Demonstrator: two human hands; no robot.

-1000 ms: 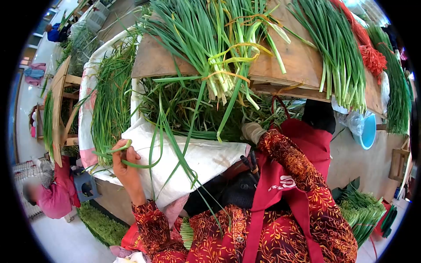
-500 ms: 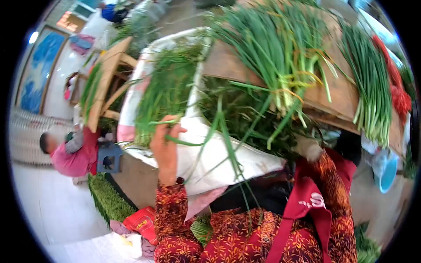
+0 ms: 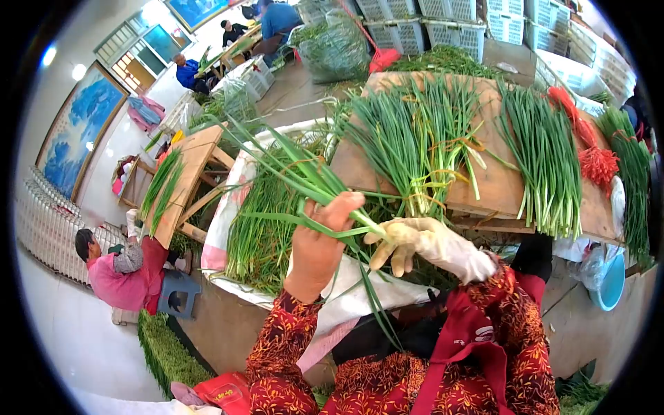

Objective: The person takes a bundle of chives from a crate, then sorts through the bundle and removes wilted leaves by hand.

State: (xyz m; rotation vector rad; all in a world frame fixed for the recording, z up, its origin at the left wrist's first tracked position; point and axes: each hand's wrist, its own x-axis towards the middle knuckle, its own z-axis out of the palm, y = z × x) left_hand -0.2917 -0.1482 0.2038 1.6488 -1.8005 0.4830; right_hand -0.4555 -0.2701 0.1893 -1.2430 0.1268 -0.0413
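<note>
My bare left hand (image 3: 321,242) is closed around a few long green stalks (image 3: 304,169), whose leaves fan up and to the left. Beside it, my gloved right hand (image 3: 408,245) has its fingers partly spread and curled at the pale lower ends of these stalks; whether it grips them is not clear. Some loose leaves hang down below my hands toward my lap. Just beyond, a tied bundle of green stalks (image 3: 415,138) lies on the wooden board (image 3: 366,173). A white sack (image 3: 232,221) full of greens stands behind my left hand.
More stalks (image 3: 543,159) and red strings (image 3: 596,162) lie on the board's right part. A blue basin (image 3: 610,283) stands at the right. A person in pink (image 3: 114,280) sits at a small wooden table (image 3: 194,155) on the left. Crates (image 3: 453,34) are stacked at the back.
The view has tilted up, showing more of the room. My right hand has come up from the greens to beside my left hand, which now holds a thicker group of stalks.
</note>
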